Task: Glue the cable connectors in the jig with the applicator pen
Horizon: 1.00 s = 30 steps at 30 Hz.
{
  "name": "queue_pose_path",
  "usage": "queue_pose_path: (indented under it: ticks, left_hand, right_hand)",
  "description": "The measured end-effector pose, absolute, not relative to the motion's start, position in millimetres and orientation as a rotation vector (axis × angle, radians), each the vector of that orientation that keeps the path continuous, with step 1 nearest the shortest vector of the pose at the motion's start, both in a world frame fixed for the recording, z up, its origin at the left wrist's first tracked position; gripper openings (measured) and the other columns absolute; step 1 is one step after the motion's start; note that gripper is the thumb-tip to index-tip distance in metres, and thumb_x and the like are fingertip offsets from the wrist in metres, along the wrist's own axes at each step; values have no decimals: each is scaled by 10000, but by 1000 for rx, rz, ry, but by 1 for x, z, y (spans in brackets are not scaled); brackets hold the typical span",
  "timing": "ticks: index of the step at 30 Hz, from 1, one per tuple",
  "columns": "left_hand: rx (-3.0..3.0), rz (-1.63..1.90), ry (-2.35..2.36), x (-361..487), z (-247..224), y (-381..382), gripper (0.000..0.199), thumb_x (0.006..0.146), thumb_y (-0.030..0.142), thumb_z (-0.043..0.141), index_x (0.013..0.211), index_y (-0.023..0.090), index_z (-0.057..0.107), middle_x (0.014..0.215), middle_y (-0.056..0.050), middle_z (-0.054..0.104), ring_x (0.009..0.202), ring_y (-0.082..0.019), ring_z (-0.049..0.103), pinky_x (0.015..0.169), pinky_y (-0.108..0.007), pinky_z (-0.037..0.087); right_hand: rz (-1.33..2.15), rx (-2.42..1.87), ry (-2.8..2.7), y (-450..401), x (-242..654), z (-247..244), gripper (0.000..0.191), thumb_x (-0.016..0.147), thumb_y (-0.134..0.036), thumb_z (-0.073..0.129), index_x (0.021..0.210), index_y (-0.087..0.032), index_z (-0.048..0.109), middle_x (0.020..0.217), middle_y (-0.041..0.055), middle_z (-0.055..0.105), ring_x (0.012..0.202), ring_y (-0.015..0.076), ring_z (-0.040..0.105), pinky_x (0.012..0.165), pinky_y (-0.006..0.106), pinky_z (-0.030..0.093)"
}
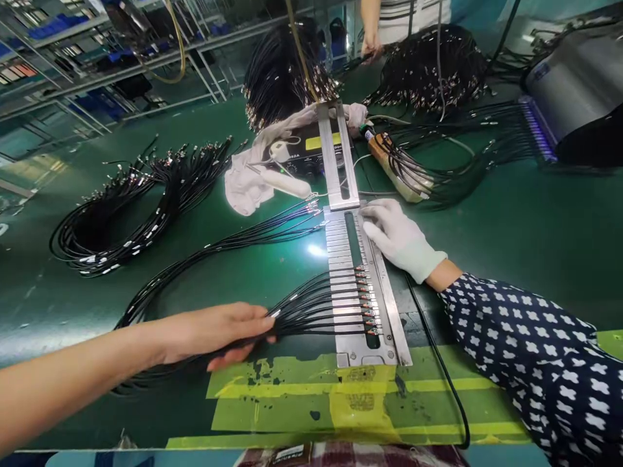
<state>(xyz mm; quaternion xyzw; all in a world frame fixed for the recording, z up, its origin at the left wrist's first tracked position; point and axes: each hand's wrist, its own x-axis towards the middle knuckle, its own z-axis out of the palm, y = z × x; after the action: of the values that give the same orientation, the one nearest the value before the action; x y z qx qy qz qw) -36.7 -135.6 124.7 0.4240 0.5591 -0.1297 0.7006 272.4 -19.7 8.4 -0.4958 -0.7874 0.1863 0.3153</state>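
Observation:
My bare left hand (238,331) is wrapped round a bunch of black cables (302,312) whose ends fan out to the right. Those ends lie side by side in the slots of a flat metal fixture (348,347), with small reddish tips showing. My right hand (396,237), in a white glove, rests on the fixture's upper right side; its fingertips are bent against the metal, and whether they pinch anything is hidden. A hinged metal frame (333,162) stands raised at the fixture's far end. More loose cable ends (311,206) lie left of the fixture's top.
A coil of black cables (97,240) lies at left. Behind the fixture sits a black control box (311,146) with a white cloth (248,188) and white-handled tool (287,183). A grey machine (579,91) stands right. Across the table, another person's hand (372,45) is near bundled cables (433,68).

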Motion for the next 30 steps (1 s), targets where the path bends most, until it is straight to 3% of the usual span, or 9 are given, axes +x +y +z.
queue_pose_path:
  ticks: [3,8,13,18,22,25,27,29,30]
  left_hand:
    - [1115,-229,1365,-31,141,-128,518,852,689,474,810,180,562,497,89,300,415,-63,207,386,-201,167]
    - [1433,-216,1468,-45,130,-132,531,876,664,434,728,176,581,605,27,430,543,-108,373,481,-217,295]
    - [1501,-122,1486,-65,101,-129,495,916,620,381,731,186,531,625,43,377,567,-112,349,509,-224,287]
    - [1723,-141,1542,-84,98,-114,502,932,599,355,667,188,463,657,36,450,637,-125,455,595,-225,352]
    - [2043,-345,1695,-104,106,-98,532,903,665,357,731,195,538,646,21,500,620,-166,516,592,-260,372]
    - [2217,-398,1807,-110,104,-76,666,771,757,504,1025,151,613,991,-134,643,929,-329,598,797,-409,443]
    - [2322,-366,1800,-107,98,-56,974,651,772,632,1356,131,434,1412,-241,436,1287,-425,401,1031,-535,317]
    - [2387,-374,1707,-102,91,-34,1289,537,751,732,1509,134,152,1576,-246,166,1442,-405,165,1146,-537,144]
    - [2396,-398,1650,-100,88,-24,1382,491,739,763,1522,124,78,1588,-250,120,1457,-395,128,1160,-525,117]
  right_hand:
    - [494,-1317,-2083,-21,273,11,339,932,-382,451,1165,-195,611,1226,103,521,1093,285,573,918,419,513]
    - [518,-1334,-2090,-23,272,14,335,932,-394,469,1167,-205,615,1234,92,520,1075,282,582,916,412,512]
    - [526,-1331,-2098,-23,272,13,328,943,-400,467,1179,-217,604,1270,81,505,1125,281,566,935,398,509]
    - [540,-1323,-2092,-24,271,13,302,966,-401,447,1165,-228,595,1273,76,509,1135,265,575,942,390,518]
    - [544,-1333,-2075,-24,270,13,283,967,-393,448,1155,-237,591,1275,76,511,1117,265,592,926,398,535]
    - [545,-1351,-2073,-24,270,11,287,965,-392,450,1166,-240,587,1279,82,513,1038,255,626,887,408,554]
    - [546,-1365,-2081,-24,270,10,294,964,-402,453,1171,-243,587,1286,80,511,963,239,643,844,408,568]
    - [547,-1380,-2087,-23,270,10,302,964,-410,448,1176,-243,584,1293,78,508,909,224,648,819,409,575]
    - [548,-1387,-2089,-23,270,10,306,965,-415,445,1176,-243,584,1294,77,506,899,221,648,816,410,576]
